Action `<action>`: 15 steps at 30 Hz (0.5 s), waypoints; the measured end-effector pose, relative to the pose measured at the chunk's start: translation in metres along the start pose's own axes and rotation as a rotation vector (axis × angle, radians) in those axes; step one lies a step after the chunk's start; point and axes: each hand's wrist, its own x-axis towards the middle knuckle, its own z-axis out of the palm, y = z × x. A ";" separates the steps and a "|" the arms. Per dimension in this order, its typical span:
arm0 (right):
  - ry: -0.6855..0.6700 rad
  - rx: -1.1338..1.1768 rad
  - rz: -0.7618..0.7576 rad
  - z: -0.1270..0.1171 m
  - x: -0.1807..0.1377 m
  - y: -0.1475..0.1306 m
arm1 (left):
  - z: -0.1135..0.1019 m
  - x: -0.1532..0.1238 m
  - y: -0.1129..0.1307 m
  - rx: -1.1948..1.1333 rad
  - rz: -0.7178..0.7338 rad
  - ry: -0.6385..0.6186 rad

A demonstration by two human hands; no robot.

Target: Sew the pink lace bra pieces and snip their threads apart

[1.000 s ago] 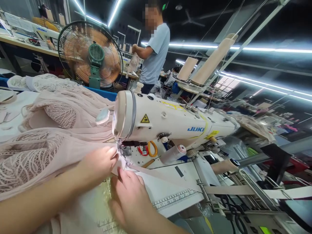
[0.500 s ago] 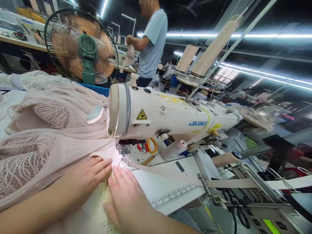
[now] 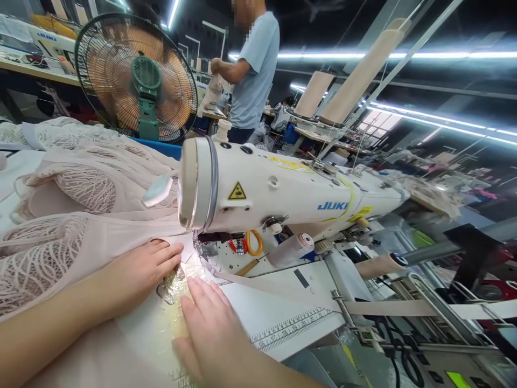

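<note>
- Reference: clock positions are taken about the presser foot [image 3: 198, 245] of the machine [image 3: 262, 186].
- Garment [image 3: 107, 237]: extends from the foot toward 9 o'clock, its narrow end at the foot, a lace cup farther out.
- Left hand [image 3: 147, 267]: at 8 o'clock, palm down on the garment, fingers extended; no grip visible.
- Right hand [image 3: 214, 323]: between 5 and 6 o'clock, spread flat on the work plate, holding nothing visible.
- Strip [image 3: 390, 307]: runs in from about 4 o'clock toward the foot; no cut end visible.
- Stage: sewing appears under way; stitches are too small to show how much is done. Clearing the garment from the foot is not yet done.
- Other garments [image 3: 91, 186]: at 10 o'clock; whether finished cannot be told.
</note>
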 end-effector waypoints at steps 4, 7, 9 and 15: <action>-0.034 0.018 0.018 -0.001 0.000 0.001 | -0.007 0.006 -0.003 0.059 -0.008 -0.036; 0.000 0.013 0.002 -0.003 0.000 0.003 | -0.009 0.010 -0.006 0.134 -0.001 -0.088; 0.061 0.006 -0.018 -0.003 -0.001 0.000 | -0.008 0.012 -0.008 0.171 -0.009 -0.096; -0.035 0.054 -0.122 0.029 -0.012 -0.056 | -0.014 0.013 -0.006 0.198 -0.080 -0.113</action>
